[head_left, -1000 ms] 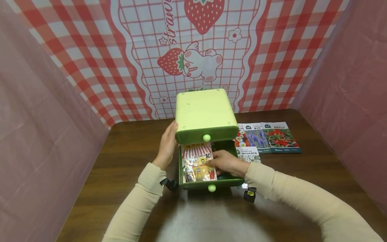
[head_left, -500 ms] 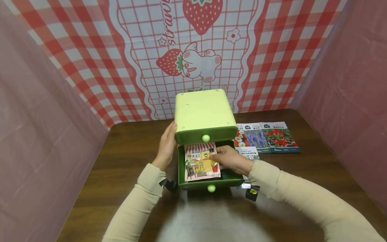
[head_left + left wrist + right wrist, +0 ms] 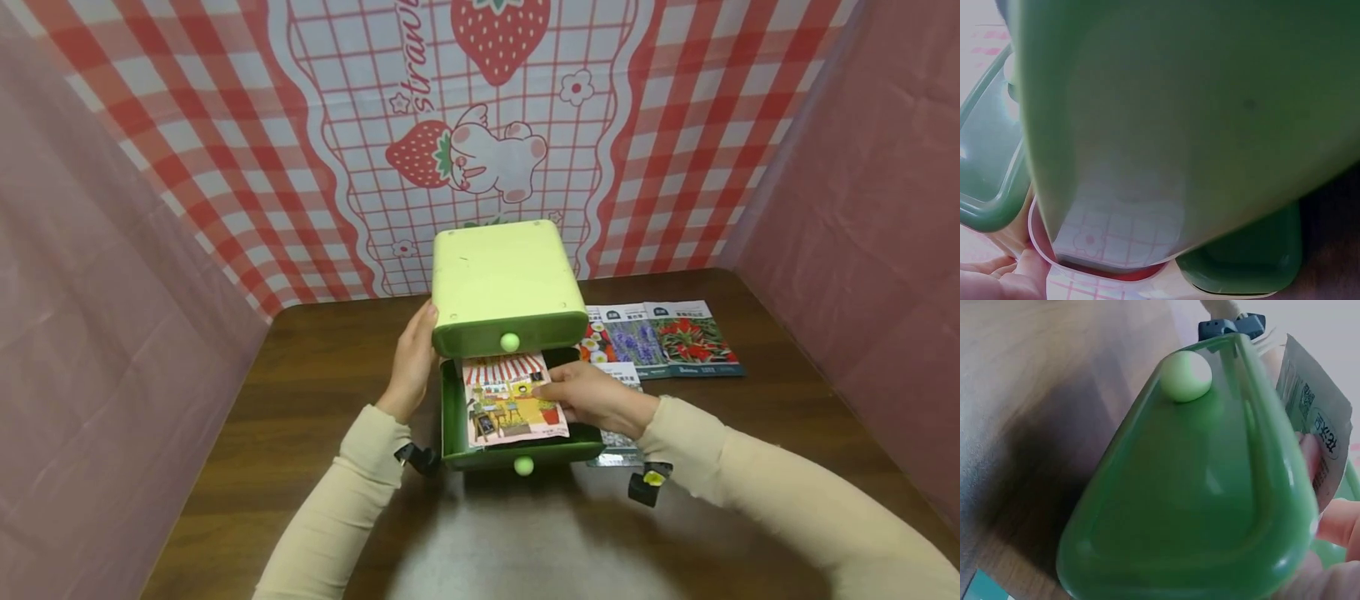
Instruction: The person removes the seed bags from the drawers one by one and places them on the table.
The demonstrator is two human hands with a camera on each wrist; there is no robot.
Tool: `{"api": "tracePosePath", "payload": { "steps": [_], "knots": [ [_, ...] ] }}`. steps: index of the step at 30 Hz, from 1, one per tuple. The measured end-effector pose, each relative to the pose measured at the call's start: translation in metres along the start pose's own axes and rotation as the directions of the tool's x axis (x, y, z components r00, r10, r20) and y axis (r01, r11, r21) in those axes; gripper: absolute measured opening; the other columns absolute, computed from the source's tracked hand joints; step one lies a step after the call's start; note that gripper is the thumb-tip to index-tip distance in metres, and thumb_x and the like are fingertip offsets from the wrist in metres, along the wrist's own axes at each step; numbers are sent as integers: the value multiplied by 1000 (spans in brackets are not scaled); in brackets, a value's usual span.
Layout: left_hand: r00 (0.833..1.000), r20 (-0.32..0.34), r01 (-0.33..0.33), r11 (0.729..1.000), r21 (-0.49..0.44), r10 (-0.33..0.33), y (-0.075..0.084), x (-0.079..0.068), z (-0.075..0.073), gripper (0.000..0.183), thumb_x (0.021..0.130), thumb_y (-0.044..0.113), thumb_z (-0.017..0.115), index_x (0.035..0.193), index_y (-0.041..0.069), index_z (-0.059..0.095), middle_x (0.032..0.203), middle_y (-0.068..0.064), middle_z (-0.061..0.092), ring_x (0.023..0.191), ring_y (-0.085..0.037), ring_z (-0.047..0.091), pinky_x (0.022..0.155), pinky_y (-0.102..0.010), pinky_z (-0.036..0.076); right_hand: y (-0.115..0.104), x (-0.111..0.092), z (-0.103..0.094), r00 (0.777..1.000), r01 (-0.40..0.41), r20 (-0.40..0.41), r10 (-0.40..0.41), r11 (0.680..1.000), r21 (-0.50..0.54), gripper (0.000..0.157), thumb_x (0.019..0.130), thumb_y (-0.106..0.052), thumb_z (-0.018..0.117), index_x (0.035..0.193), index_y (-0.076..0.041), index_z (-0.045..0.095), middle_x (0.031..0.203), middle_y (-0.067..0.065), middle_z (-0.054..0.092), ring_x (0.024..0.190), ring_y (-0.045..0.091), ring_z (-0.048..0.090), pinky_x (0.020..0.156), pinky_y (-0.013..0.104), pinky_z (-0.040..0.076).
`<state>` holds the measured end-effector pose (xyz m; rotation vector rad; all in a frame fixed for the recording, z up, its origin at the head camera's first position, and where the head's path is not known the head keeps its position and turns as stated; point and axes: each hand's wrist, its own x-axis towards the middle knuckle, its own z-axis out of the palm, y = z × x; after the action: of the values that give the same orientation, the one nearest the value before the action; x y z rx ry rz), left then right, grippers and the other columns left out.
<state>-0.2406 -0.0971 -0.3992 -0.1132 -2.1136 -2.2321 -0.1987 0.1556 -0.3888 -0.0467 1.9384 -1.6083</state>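
A small two-drawer cabinet with a pale yellow-green top stands mid-table. Its lower drawer is pulled out, its upper one closed. My left hand rests against the cabinet's left side; in the left wrist view its fingers touch the wall near the drawer fronts. Over the open drawer, my right hand pinches a seed packet printed with a striped-awning shop, by its right edge. The packet's grey printed back shows in the right wrist view, behind the green drawer front.
Several flower seed packets lie on the brown wooden table to the right of the cabinet, one partly hidden by my right hand. A red-checked strawberry cloth hangs behind, with pink curtains at both sides.
My right hand has moved right and slightly up, drawing the seed packet across from the drawer's left part and tilting it a little. My left hand stays at the cabinet's side.
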Motion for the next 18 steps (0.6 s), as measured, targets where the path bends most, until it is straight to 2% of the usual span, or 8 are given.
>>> {"api": "tracePosePath", "payload": {
  "steps": [2, 8, 10, 13, 15, 18],
  "knots": [
    [1000, 4, 4, 1000, 1, -4, 0, 0, 0, 57, 104, 43, 40, 153, 14, 35, 157, -6, 37, 138, -27, 45, 112, -45, 43, 0, -5, -3, 1000, -3, 27, 2, 1000, 13, 21, 99, -16, 56, 80, -9, 54, 69, -4, 57, 58, 4, 50, 55, 19, 48],
    [1000, 10, 7, 1000, -16, -7, -1, 1, -2, 56, 104, 43, 41, 152, 14, 35, 156, -6, 39, 135, -28, 48, 109, -45, 46, -1, -21, -17, 996, 12, 92, -13, 1000, 12, 16, 100, -17, 55, 92, -3, 56, 83, 1, 69, 67, 6, 62, 60, 21, 56],
    [1000, 13, 8, 1000, -23, -8, -1, 1, -2, 56, 104, 42, 40, 153, 14, 34, 156, -7, 39, 134, -29, 49, 108, -45, 47, 0, -25, -22, 994, 3, 110, -6, 999, 34, 20, 100, -16, 54, 105, 3, 57, 93, 5, 73, 75, 9, 68, 67, 25, 60],
    [1000, 13, 11, 1000, -29, -10, -1, 1, -1, 56, 104, 42, 40, 152, 14, 35, 155, -7, 40, 133, -30, 50, 107, -46, 48, 3, -31, -28, 991, -23, 130, 14, 997, 68, 34, 100, -16, 53, 123, 9, 51, 99, 9, 74, 85, 15, 73, 75, 30, 62],
    [1000, 11, 12, 999, -31, -11, 0, 1, -1, 55, 104, 43, 40, 152, 15, 36, 155, -7, 40, 132, -29, 50, 107, -46, 48, 5, -34, -32, 991, -34, 135, 24, 997, 74, 37, 100, -16, 54, 126, 10, 50, 99, 9, 74, 86, 16, 73, 76, 30, 62],
    [1000, 9, 10, 1000, -28, -9, 0, 1, -1, 56, 104, 43, 41, 152, 15, 37, 154, -7, 41, 132, -28, 50, 107, -45, 48, 8, -41, -39, 989, -44, 141, 36, 997, 59, 34, 100, -18, 55, 121, 8, 53, 98, 9, 74, 85, 16, 73, 72, 28, 62]
  ]
}}
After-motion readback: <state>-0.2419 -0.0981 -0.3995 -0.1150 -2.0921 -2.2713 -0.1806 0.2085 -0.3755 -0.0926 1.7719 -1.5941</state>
